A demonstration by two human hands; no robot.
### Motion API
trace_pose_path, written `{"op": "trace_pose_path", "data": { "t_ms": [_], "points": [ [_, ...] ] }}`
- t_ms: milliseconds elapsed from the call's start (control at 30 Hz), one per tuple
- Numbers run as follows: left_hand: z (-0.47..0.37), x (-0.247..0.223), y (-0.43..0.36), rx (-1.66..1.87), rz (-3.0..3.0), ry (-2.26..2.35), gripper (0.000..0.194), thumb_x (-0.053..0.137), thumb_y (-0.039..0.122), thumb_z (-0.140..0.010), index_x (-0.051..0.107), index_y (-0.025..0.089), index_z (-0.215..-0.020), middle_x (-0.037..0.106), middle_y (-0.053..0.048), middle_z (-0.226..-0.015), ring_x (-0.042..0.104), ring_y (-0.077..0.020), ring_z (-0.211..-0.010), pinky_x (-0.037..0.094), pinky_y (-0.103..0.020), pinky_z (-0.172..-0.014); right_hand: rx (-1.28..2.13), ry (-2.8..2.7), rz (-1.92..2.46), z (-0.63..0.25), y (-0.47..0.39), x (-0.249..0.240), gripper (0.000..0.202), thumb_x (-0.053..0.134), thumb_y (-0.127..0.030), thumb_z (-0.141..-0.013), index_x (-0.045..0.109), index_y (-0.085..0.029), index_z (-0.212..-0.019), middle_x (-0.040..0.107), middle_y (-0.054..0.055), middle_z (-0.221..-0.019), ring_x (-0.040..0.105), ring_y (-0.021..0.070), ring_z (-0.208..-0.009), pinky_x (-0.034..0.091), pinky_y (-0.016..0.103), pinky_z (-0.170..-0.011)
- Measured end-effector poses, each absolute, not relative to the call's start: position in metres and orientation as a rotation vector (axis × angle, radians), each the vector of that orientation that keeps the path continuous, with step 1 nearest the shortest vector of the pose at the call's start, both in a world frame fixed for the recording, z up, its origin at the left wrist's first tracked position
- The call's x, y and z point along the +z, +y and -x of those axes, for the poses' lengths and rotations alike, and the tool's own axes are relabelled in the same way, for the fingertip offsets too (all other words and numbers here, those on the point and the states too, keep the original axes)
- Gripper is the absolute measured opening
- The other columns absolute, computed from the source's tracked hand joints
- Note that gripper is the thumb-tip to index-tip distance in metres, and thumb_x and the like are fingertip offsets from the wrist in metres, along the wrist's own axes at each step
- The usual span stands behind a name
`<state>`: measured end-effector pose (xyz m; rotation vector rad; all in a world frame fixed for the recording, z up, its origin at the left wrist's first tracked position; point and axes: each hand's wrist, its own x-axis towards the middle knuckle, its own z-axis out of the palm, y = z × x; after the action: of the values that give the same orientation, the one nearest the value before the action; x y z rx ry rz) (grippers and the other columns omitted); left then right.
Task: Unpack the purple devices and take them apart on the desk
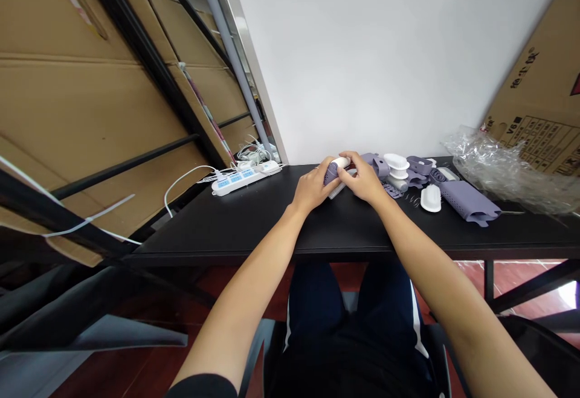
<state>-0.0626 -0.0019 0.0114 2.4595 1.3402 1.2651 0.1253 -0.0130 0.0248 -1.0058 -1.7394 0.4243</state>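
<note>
Over the black table, my left hand (313,185) and my right hand (361,179) hold a small purple and white plastic part (333,170) between them. The left fingers wrap its purple side, while the right thumb and fingers press on its white side. What kind of part it is, I cannot make out. A pale flat piece (336,190) shows just beneath the hands. To the right of my right hand lie white oval plastic parts (397,164), a purple shell (375,164) and several small metal springs (411,200).
A white power strip (247,177) with cables sits at the table's left. On the right are a white cup-shaped part (431,199), a purple perforated sleeve (469,200) and crumpled clear plastic (512,171). A cardboard box (544,102) leans behind; a black-framed rack (149,54) stands left.
</note>
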Motion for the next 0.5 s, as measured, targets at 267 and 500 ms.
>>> {"op": "trace_pose_path", "data": {
  "t_ms": [267,500],
  "points": [
    [0.062,0.0104,-0.0016,1.269,-2.577,1.34,0.05,0.063,0.053,-0.099,0.063,0.027,-0.142,0.077,-0.009,-0.121,0.075,-0.0329,-0.108,0.052,-0.036,-0.093,0.476,-1.785,0.971,-0.128,-0.0116,0.0239,0.031,0.058,-0.037,-0.09,0.066,-0.027,-0.118,0.073,0.003,-0.112,0.066,0.0249,-0.1,0.053,0.04,-0.092],
    [0.0622,0.0046,0.0013,1.295,-2.559,1.362,0.052,0.062,0.054,-0.098,0.062,0.027,-0.143,0.078,-0.01,-0.122,0.075,-0.033,-0.109,0.052,-0.037,-0.095,0.452,-1.781,1.017,-0.1251,-0.0149,0.0269,0.028,0.058,-0.036,-0.088,0.064,-0.026,-0.113,0.073,0.003,-0.109,0.066,0.0244,-0.097,0.053,0.039,-0.09]
  ]
}}
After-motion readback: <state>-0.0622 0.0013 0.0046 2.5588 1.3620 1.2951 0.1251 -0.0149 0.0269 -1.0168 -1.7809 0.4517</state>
